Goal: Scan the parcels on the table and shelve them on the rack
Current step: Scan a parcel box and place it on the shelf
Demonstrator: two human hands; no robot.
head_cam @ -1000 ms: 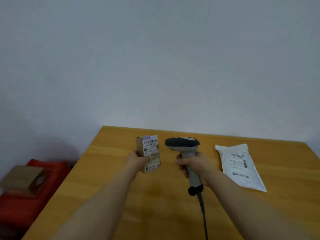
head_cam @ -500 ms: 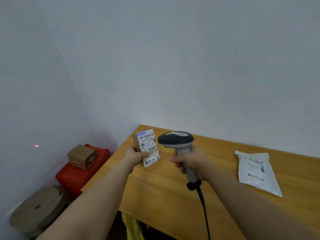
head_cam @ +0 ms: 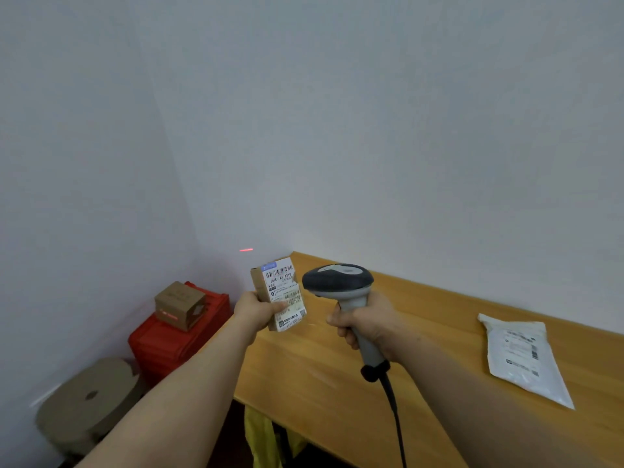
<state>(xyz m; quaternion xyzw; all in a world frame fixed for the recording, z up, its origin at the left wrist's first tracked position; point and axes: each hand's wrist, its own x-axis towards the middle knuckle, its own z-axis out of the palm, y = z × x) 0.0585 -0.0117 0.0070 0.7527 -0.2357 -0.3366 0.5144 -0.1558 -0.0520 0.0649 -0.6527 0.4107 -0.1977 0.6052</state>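
Scanning is judged to be the step in hand. A small box (head_cam: 277, 292) is gripped in the left hand (head_cam: 255, 310) at centre frame, lifted clear of the table (head_cam: 324, 393), with the thumb laid across the lower label. A scanner (head_cam: 337, 282) is gripped by its handle in the right hand (head_cam: 369, 320), just right of the box and apart from it, its cable (head_cam: 393, 407) hanging toward the bottom edge. Key relation: the box's long axis is held near upright, top tipped slightly left, label turned toward the camera. The barcode sits in the top band of the label, about level with the scanner head. A red laser streak (head_cam: 246, 249) is seen on the wall, above and left of the box, so the beam is judged to pass over the box top, not across the bars. The next move is expected to need the scanner nose dipped, or the box raised, until the line is laid on the barcode. A white mailer bag (head_cam: 526, 361) is seen flat on the table at right frame, well apart from both hands, nearer the right one. The rack is not in view. A red crate (head_cam: 162, 346) is noted at lower left.
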